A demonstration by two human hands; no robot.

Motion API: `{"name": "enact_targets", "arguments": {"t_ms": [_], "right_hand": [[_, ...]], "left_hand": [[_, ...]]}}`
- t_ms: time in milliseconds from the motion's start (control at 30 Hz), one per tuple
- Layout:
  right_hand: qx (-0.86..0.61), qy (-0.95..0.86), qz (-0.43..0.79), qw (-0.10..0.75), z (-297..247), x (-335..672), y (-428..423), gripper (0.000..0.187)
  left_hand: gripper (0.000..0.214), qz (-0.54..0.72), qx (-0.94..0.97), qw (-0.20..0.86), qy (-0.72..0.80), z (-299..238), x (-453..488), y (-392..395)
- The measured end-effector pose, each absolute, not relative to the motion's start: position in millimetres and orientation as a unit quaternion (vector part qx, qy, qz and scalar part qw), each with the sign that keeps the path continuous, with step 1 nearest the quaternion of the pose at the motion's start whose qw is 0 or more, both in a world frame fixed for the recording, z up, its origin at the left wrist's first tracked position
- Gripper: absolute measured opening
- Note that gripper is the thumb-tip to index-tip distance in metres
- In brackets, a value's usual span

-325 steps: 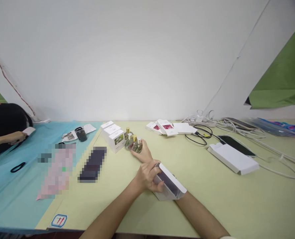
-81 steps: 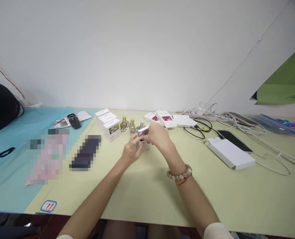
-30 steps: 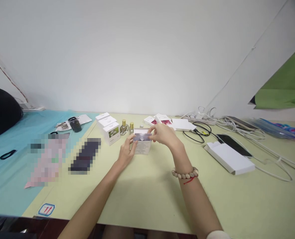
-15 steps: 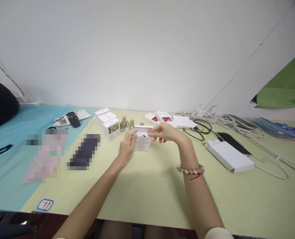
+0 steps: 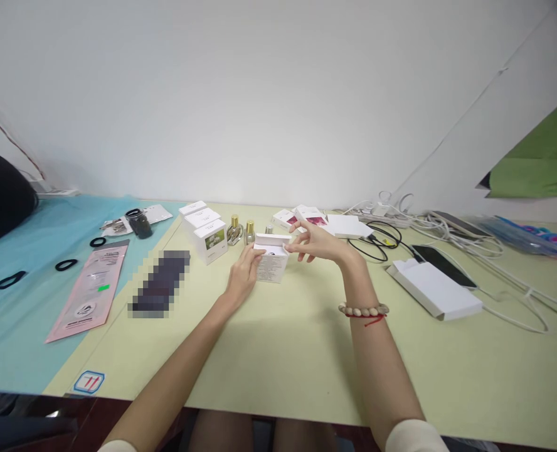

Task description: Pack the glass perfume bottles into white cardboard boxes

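A small white carton (image 5: 271,267) with printed text on its front stands upright on the table, its top lid raised. My left hand (image 5: 242,275) grips the carton along its left side, fingers closed against it. At the carton's upper right corner is my right hand (image 5: 318,243), its fingers apart, with a fingertip at or close to the side flap. I cannot tell what lies inside the carton. Behind and to the left stand two glass bottles with gold caps, a round one (image 5: 234,232) and a second one (image 5: 250,233) partly hidden by my left hand.
Left of the bottles stands a row of white boxes (image 5: 211,241). Flat white cartons (image 5: 349,226) lie at the back. On the right are a white box (image 5: 436,290), a phone (image 5: 443,267) and tangled cables (image 5: 471,242). A pink packet (image 5: 93,289) and black bands (image 5: 66,265) lie left.
The fingers of my right hand have spread and lifted slightly from the carton's right edge. My left hand still holds the carton, with its lid still raised.
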State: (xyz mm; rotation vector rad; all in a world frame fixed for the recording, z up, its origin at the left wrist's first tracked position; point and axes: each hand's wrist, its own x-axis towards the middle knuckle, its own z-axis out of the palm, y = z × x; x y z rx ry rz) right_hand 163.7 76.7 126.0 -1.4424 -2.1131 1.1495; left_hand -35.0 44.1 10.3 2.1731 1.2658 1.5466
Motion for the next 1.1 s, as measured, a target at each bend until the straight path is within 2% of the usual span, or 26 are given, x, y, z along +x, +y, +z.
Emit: {"name": "enact_targets", "arguments": {"t_ms": [133,300,767,1100], "right_hand": [[-0.491,-0.765,0.371,0.191,126,153,75,0.064],[-0.433,-0.804,0.382,0.14,137,150,69,0.042],[-0.447,-0.801,0.381,0.115,138,151,69,0.038],[-0.457,-0.791,0.392,0.11,140,149,65,0.039]], "left_hand": [[0.022,0.535,0.728,0.054,0.426,14,-35,42],[0.017,0.584,0.714,0.012,0.386,16,-36,43],[0.006,0.608,0.695,0.045,0.381,15,-35,40],[0.007,0.587,0.702,0.07,0.396,17,-37,40]]}}
